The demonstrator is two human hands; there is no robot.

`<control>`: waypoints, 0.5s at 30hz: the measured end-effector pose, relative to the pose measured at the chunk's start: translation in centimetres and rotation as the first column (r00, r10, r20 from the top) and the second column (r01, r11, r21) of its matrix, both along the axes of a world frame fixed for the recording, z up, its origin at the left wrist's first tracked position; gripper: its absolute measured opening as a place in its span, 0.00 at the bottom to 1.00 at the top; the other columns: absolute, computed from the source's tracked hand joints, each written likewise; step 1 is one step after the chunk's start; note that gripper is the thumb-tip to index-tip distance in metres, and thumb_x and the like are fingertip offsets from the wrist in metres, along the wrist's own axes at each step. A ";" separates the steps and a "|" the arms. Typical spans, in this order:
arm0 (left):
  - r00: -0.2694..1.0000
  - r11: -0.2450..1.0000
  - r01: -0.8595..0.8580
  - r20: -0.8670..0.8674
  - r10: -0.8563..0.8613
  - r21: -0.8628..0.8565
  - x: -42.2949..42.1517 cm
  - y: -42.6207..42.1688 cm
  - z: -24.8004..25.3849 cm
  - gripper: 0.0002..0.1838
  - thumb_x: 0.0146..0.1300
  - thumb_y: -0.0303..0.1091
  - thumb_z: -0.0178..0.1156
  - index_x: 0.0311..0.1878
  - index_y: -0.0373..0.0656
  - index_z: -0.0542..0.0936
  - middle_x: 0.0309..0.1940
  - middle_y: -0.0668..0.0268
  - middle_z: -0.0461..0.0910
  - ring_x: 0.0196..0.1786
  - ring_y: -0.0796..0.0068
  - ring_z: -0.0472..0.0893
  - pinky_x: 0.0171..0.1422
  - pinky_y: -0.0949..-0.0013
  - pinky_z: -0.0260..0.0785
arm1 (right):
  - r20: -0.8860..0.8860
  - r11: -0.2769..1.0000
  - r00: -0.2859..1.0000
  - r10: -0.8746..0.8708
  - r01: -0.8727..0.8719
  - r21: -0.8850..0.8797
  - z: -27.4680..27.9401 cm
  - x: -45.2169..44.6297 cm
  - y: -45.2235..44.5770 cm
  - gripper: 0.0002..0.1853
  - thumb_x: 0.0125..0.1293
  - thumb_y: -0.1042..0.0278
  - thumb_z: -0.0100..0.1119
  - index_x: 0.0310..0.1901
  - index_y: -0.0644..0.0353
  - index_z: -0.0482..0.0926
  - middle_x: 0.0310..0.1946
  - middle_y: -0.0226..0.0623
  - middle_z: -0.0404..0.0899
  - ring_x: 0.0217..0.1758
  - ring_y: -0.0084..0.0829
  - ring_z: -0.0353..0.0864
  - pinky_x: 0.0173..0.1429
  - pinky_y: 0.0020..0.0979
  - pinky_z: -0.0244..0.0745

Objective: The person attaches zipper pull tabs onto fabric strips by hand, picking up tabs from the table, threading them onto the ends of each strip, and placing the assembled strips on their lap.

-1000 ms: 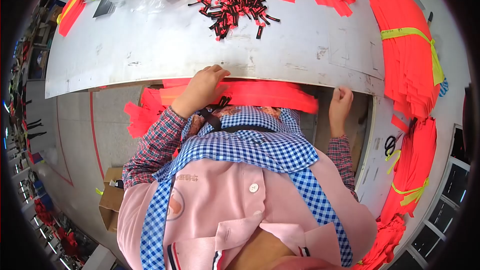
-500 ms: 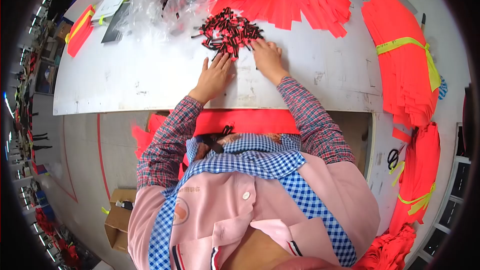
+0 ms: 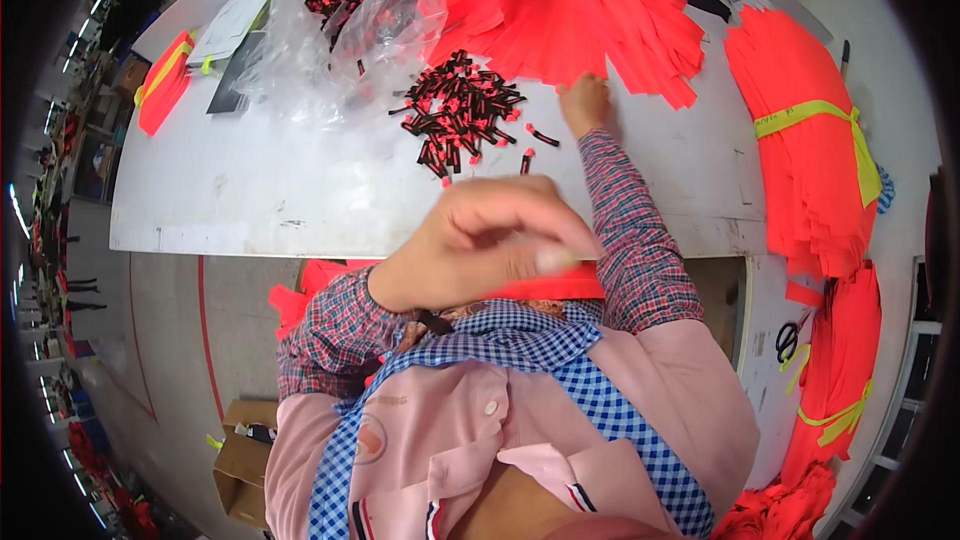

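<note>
Two hands apart at the white table [image 3: 225, 185], the pile of small black-and-red pieces [image 3: 460, 110] near its middle.
The left hand [image 3: 485, 240] is raised around the near edge, blurred, thumb and finger close together; I cannot tell if it holds something. The right hand [image 3: 585, 105] is farther, with bent fingers, at the near edge of the fanned red strips [image 3: 560, 15]; its grip I cannot tell. White surface shows left and right of the pile, and toward the near edge. The pieces are short, loose and crossed, with two lying just right.
</note>
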State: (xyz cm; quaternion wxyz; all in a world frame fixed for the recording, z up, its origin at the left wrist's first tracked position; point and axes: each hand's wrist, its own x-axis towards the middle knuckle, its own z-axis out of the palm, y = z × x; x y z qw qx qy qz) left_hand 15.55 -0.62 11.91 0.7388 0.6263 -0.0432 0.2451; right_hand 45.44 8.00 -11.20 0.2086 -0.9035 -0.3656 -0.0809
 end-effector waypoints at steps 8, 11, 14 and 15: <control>0.681 0.917 0.399 0.667 -0.302 0.007 1.5 -4.5 5.2 0.07 0.65 0.31 0.59 0.35 0.43 0.85 0.34 0.61 0.76 0.33 0.67 0.73 0.43 0.67 0.68 | -0.323 0.995 0.944 0.060 -0.030 0.096 -1.4 3.3 -0.6 0.18 0.54 0.54 0.66 0.37 0.63 0.81 0.38 0.49 0.83 0.47 0.47 0.82 0.54 0.43 0.75; 0.659 0.903 0.429 0.680 -0.321 0.010 1.2 -5.2 5.9 0.07 0.65 0.31 0.59 0.35 0.43 0.86 0.34 0.61 0.76 0.34 0.68 0.72 0.42 0.68 0.67 | -0.270 0.974 0.955 0.120 -0.060 0.220 -3.2 4.0 -0.9 0.12 0.56 0.60 0.61 0.33 0.63 0.81 0.37 0.50 0.83 0.45 0.48 0.82 0.50 0.44 0.75; 0.661 0.894 0.447 0.668 -0.343 0.018 1.1 -5.4 6.0 0.08 0.66 0.31 0.59 0.35 0.43 0.86 0.34 0.61 0.75 0.34 0.68 0.72 0.42 0.69 0.66 | -0.314 0.975 0.944 0.105 -0.035 0.221 -3.4 4.4 -2.1 0.18 0.56 0.55 0.64 0.38 0.64 0.80 0.40 0.53 0.82 0.47 0.49 0.81 0.51 0.44 0.76; 0.672 0.893 0.449 0.654 -0.347 0.012 1.1 -5.5 5.9 0.08 0.66 0.31 0.59 0.35 0.43 0.86 0.34 0.61 0.75 0.34 0.68 0.72 0.42 0.69 0.65 | -0.300 0.988 0.952 0.054 -0.007 0.156 -3.5 4.3 -2.3 0.21 0.56 0.53 0.64 0.41 0.65 0.79 0.42 0.54 0.81 0.48 0.50 0.81 0.52 0.44 0.76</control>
